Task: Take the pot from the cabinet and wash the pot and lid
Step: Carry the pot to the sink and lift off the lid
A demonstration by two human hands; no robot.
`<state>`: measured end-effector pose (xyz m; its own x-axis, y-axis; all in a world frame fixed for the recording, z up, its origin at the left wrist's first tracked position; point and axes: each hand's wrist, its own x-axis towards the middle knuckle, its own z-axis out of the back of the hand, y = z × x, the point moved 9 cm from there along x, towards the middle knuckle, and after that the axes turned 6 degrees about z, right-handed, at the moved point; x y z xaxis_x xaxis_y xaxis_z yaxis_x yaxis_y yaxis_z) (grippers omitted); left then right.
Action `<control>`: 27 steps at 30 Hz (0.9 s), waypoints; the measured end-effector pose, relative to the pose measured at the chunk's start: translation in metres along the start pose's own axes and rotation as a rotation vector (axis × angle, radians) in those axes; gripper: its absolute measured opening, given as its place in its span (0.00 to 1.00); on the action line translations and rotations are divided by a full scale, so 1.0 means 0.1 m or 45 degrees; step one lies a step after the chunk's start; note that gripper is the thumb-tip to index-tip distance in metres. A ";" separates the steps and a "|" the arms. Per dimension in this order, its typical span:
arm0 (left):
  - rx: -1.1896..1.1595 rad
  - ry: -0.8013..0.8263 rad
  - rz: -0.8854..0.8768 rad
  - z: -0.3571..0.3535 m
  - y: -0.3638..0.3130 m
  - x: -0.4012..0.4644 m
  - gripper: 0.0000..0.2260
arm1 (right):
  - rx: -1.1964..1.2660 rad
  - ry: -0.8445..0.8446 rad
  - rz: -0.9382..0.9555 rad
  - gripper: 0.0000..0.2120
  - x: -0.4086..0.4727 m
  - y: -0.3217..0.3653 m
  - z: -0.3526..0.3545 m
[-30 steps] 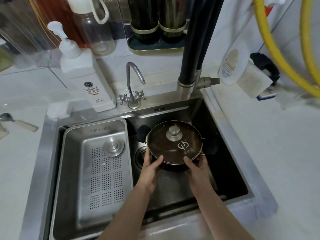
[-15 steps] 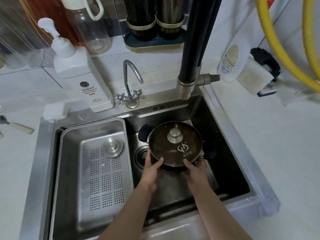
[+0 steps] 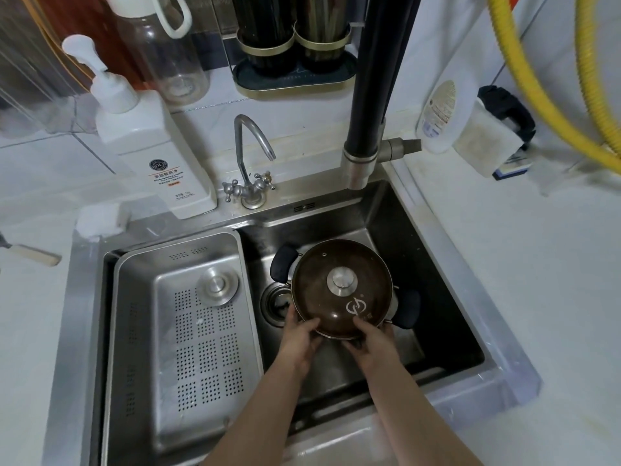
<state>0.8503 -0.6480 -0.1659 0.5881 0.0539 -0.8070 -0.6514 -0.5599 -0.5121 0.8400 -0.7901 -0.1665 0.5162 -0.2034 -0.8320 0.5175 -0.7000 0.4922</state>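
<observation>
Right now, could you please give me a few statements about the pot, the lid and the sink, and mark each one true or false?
1. The lid sits on the pot. True.
2. Only the right hand holds the pot. False: the left hand and right hand both hold its near side.
3. The pot is inside the perforated tray. False: the tray holds only a round metal stopper; the pot is in the open basin beside it.
4. The soap dispenser stands behind the sink. True.
</observation>
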 end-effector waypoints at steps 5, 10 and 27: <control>0.265 -0.130 -0.083 -0.08 -0.18 -0.09 0.26 | -0.325 0.056 0.052 0.27 -0.16 0.09 -0.07; 0.377 -0.171 -0.153 -0.02 -0.40 -0.14 0.20 | -1.190 0.106 0.611 0.21 -0.41 0.52 -0.19; 0.498 0.004 -0.055 -0.04 -0.56 -0.10 0.16 | -2.111 0.247 1.188 0.22 -0.28 0.68 -1.16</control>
<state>0.8822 -0.6207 -0.1278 0.6201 0.0678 -0.7816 -0.7591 -0.1995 -0.6196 0.9403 -0.7522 -0.0804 0.9728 0.0767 -0.2186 0.0480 0.8563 0.5143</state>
